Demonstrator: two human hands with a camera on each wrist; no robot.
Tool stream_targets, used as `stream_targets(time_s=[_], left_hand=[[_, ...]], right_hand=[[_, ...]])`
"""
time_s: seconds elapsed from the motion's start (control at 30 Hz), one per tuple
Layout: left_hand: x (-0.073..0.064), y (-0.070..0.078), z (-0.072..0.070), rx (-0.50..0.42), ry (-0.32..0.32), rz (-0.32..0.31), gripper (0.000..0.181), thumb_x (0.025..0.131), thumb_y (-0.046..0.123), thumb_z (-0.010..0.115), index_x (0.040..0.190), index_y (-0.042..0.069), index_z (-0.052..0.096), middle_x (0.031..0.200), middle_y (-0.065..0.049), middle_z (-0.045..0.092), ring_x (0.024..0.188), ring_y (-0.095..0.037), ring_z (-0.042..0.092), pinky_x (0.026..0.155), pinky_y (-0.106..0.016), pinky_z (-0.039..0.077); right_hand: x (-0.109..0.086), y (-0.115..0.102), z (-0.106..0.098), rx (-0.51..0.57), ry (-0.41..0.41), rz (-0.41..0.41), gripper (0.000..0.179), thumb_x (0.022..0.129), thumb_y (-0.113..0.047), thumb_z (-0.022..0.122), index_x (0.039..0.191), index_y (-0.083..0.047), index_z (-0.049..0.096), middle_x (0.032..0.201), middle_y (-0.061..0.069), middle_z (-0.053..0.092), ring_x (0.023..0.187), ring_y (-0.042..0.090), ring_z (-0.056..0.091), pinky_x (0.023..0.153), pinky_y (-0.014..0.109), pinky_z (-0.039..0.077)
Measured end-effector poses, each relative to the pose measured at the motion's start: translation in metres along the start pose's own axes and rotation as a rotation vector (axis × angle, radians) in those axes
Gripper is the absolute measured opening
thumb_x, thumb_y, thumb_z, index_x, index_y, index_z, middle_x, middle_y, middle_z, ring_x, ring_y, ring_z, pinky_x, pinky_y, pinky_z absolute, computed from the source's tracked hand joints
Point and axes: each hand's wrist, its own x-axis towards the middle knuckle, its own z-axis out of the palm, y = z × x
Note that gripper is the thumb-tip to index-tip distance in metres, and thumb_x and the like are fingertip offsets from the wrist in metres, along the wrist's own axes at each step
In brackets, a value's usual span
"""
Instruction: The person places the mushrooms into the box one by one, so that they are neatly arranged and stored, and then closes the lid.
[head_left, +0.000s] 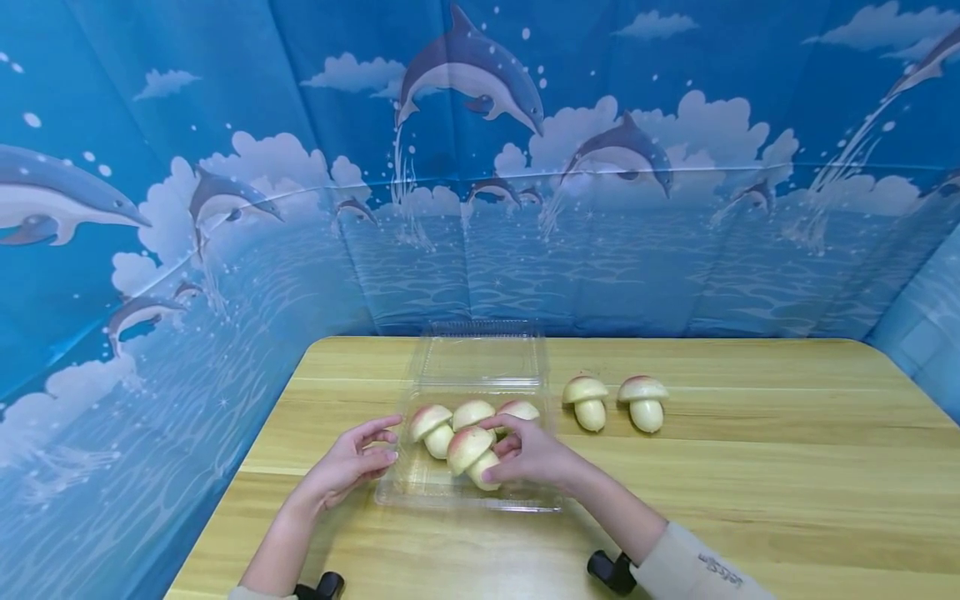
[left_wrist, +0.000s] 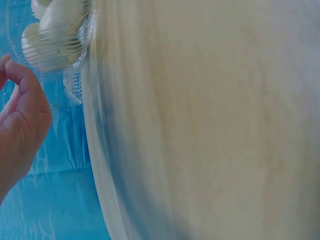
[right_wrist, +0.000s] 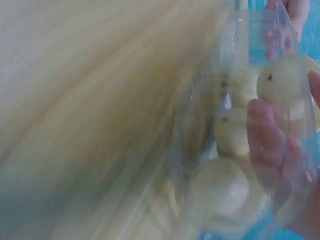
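Observation:
A clear plastic clamshell box [head_left: 420, 487] lies on the table, its lid folded open toward the back. Over the box, my right hand [head_left: 536, 454] pinches a mushroom [head_left: 468, 450] with a pale stem and pinkish cap between thumb and fingers. Three similar mushrooms sit in a row behind it: a left one [head_left: 429, 422], a middle one [head_left: 474, 412] and a right one [head_left: 519, 408] partly covered by my fingers. By the box's left wall is my left hand [head_left: 347, 463], fingers loosely bent and holding nothing. Whether it touches the wall I cannot tell.
Two more mushrooms, one [head_left: 587, 402] nearer the box and one [head_left: 642, 403] farther right, lie on the wooden table [head_left: 750, 492]. Behind the table hangs a blue dolphin-print curtain [head_left: 510, 250]. The right wrist view is blurred.

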Motion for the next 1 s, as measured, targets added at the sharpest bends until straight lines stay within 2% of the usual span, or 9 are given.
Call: stream_targets(time_s=[0.2, 0.4, 0.8, 1.0], left_hand=[[-0.001, 0.001, 0.001, -0.003, -0.011, 0.011, 0.063, 0.087, 0.001, 0.060, 0.142, -0.007, 0.028, 0.108, -0.010, 0.042, 0.073, -0.006, 0.051, 0.065, -0.019, 0.047], [0.000, 0.001, 0.001, 0.001, -0.006, 0.003, 0.064, 0.087, 0.001, 0.060, 0.141, -0.006, 0.029, 0.108, -0.009, 0.042, 0.072, -0.006, 0.051, 0.065, -0.019, 0.046], [0.000, 0.001, 0.001, -0.015, -0.012, 0.008, 0.062, 0.088, -0.001, 0.059, 0.141, -0.007, 0.028, 0.107, -0.008, 0.042, 0.073, -0.005, 0.051, 0.065, -0.019, 0.047], [0.001, 0.000, 0.000, -0.010, -0.014, 0.002, 0.062, 0.088, 0.000, 0.059, 0.142, -0.007, 0.028, 0.108, -0.009, 0.043, 0.073, -0.005, 0.051, 0.065, -0.019, 0.046]], right_hand=[[0.012, 0.004, 0.015, 0.028, -0.015, 0.023, 0.066, 0.073, 0.002, 0.074, 0.132, -0.001, 0.045, 0.088, 0.013, 0.060, 0.072, 0.018, 0.061, 0.066, 0.029, 0.050], [0.020, 0.008, 0.025, 0.026, -0.029, 0.005, 0.065, 0.072, 0.005, 0.073, 0.131, 0.001, 0.045, 0.086, 0.012, 0.057, 0.070, 0.016, 0.059, 0.066, 0.028, 0.051], [0.031, 0.008, 0.040, 0.035, 0.010, 0.021, 0.067, 0.068, 0.010, 0.074, 0.129, 0.001, 0.048, 0.089, 0.015, 0.053, 0.070, 0.018, 0.057, 0.066, 0.029, 0.052], [0.035, 0.008, 0.046, 0.014, 0.021, 0.017, 0.066, 0.068, 0.008, 0.075, 0.128, -0.001, 0.050, 0.087, 0.013, 0.054, 0.068, 0.016, 0.054, 0.062, 0.026, 0.049]])
